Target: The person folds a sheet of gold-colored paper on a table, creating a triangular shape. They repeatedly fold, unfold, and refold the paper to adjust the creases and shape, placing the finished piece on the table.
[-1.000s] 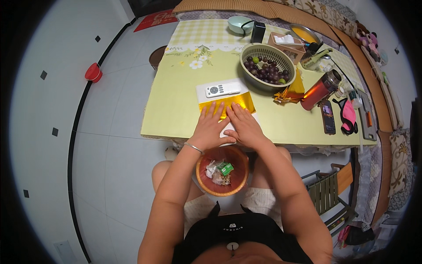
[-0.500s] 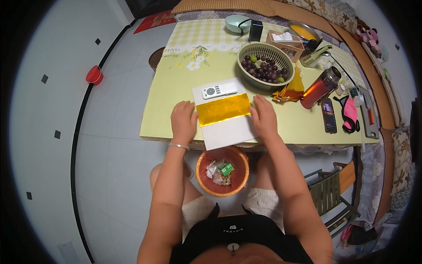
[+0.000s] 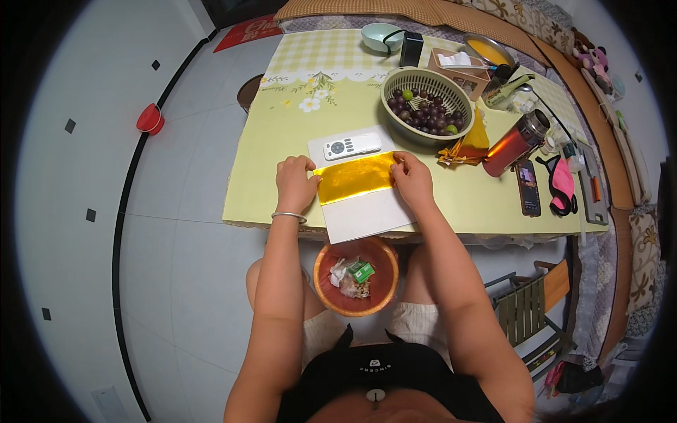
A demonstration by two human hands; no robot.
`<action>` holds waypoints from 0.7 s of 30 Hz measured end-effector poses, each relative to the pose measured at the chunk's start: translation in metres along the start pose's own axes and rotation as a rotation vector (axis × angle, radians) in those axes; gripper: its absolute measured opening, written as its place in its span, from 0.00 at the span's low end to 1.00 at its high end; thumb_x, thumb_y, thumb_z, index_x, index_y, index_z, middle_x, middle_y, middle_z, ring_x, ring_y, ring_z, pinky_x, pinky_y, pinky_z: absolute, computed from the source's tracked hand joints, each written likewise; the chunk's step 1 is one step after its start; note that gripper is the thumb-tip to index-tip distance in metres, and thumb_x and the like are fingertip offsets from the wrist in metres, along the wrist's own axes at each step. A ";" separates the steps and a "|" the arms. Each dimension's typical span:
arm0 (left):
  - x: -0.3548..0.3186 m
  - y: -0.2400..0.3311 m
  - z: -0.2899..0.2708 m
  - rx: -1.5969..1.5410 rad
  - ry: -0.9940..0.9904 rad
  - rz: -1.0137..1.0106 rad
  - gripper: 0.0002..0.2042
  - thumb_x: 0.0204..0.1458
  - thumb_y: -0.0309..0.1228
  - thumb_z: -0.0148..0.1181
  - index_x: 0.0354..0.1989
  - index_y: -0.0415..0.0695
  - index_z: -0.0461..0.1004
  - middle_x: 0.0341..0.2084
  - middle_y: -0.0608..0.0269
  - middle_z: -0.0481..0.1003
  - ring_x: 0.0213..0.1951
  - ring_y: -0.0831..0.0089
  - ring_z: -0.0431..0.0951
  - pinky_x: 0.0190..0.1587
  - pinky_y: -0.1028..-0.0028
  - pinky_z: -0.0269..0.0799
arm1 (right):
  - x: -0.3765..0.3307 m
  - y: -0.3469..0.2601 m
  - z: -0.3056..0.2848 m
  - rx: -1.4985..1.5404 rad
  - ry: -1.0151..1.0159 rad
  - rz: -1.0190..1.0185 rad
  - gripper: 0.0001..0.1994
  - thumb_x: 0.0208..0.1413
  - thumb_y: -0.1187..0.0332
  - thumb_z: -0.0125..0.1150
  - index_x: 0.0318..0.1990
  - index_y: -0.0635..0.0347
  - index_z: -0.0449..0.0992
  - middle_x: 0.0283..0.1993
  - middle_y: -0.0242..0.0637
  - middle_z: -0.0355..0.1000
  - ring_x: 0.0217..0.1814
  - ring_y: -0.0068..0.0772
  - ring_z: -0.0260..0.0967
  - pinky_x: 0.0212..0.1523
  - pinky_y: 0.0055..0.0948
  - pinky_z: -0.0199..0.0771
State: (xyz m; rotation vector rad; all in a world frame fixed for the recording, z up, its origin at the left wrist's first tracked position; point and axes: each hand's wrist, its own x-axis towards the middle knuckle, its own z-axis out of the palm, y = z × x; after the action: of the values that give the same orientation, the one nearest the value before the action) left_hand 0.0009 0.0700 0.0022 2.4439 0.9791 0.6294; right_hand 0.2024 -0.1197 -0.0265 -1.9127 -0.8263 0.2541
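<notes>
1. Two hands rest on a gold foil sheet (image 3: 355,178) that lies across a white card (image 3: 367,204) near the front edge of the yellow bench (image 3: 268,155).
2. Left hand (image 3: 295,185): fingers pinch the left end of the foil, thumb side toward the card; a bangle (image 3: 288,217) circles the wrist.
3. Right hand (image 3: 412,180): fingertips grip the right end of the foil at its upper corner, palm down on the card.
4. White remote (image 3: 351,146): lies on the far part of the card, just beyond the foil and apart from both hands.
5. Basket (image 3: 427,104): stands beyond the right hand and holds dark round fruit.
6. More gold sheets (image 3: 465,146): a loose stack just right of the basket, beside a red flask (image 3: 515,143) lying tilted.
7. Phone (image 3: 528,187): lies flat to the right of the flask.
8. Orange bowl (image 3: 356,276): sits below the bench edge between the knees and holds scraps and a small green box.
</notes>
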 end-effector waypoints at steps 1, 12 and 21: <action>0.001 0.001 0.001 -0.002 -0.018 -0.029 0.10 0.42 0.25 0.71 0.34 0.44 0.77 0.34 0.58 0.76 0.43 0.58 0.72 0.50 0.62 0.68 | 0.000 0.000 -0.001 0.030 -0.007 0.008 0.16 0.60 0.74 0.58 0.56 0.68 0.74 0.26 0.34 0.74 0.23 0.23 0.71 0.29 0.24 0.74; -0.013 0.012 0.008 -0.331 0.060 -0.082 0.08 0.46 0.21 0.65 0.35 0.39 0.76 0.33 0.56 0.75 0.37 0.59 0.75 0.42 0.64 0.73 | 0.003 -0.017 -0.014 0.423 -0.099 0.271 0.23 0.63 0.76 0.54 0.65 0.71 0.62 0.28 0.34 0.73 0.21 0.18 0.67 0.22 0.18 0.67; -0.002 0.012 0.023 -0.036 0.107 -0.100 0.05 0.49 0.22 0.62 0.34 0.38 0.76 0.31 0.51 0.76 0.36 0.53 0.76 0.41 0.61 0.73 | 0.001 -0.015 -0.010 0.431 -0.085 0.247 0.22 0.62 0.76 0.55 0.63 0.72 0.65 0.27 0.34 0.74 0.21 0.19 0.68 0.22 0.19 0.68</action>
State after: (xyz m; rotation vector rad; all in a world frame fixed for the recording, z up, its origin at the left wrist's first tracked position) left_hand 0.0191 0.0556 -0.0100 2.3344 1.1150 0.7433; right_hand 0.2020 -0.1220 -0.0081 -1.5989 -0.5334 0.6164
